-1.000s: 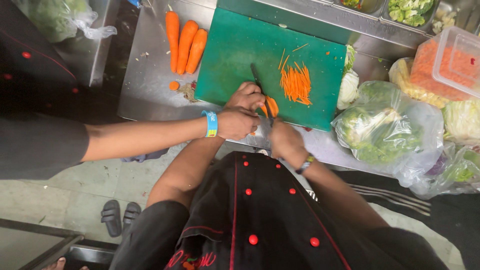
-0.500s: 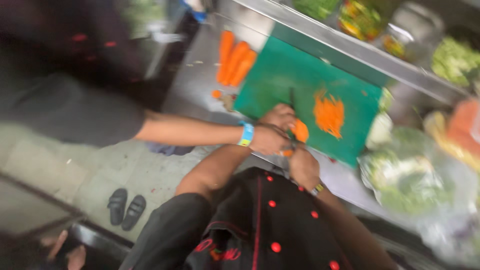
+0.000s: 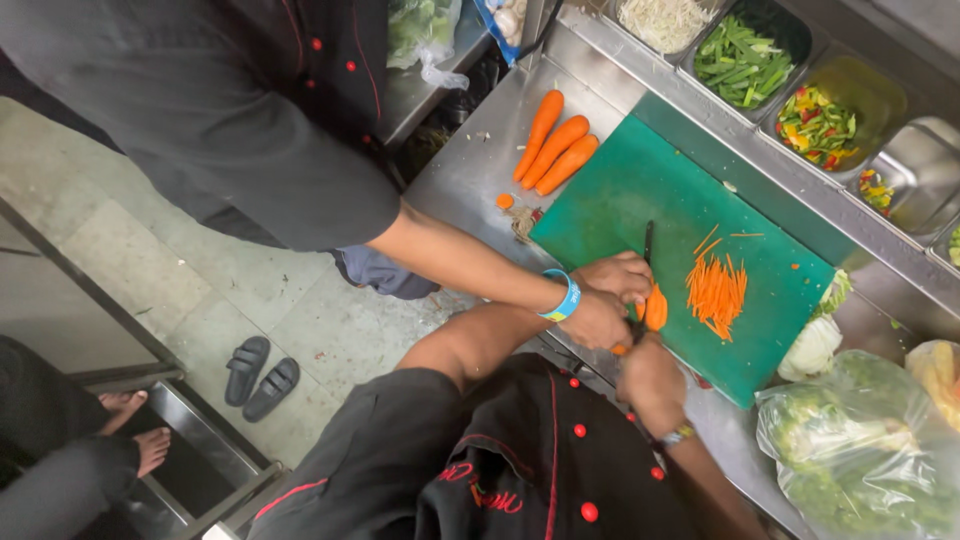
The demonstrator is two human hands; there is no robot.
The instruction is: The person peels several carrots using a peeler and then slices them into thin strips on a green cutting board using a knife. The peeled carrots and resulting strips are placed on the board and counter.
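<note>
Orange carrot piece (image 3: 656,306) lies on the near edge of the green cutting board (image 3: 640,190). Left hand (image 3: 622,276) presses curled fingers on it. Right hand (image 3: 650,385) is wrapped around the knife (image 3: 645,262) handle. Thin carrot sticks (image 3: 716,289) sit just right.

On the steel surface (image 3: 470,180) lies a green plastic cutting board (image 3: 680,200). Three whole orange carrots (image 3: 553,150) lie just left of it. A pile of orange carrot strips (image 3: 716,290) sits on the board, steel trays of cut vegetables (image 3: 745,60) behind it.
</note>
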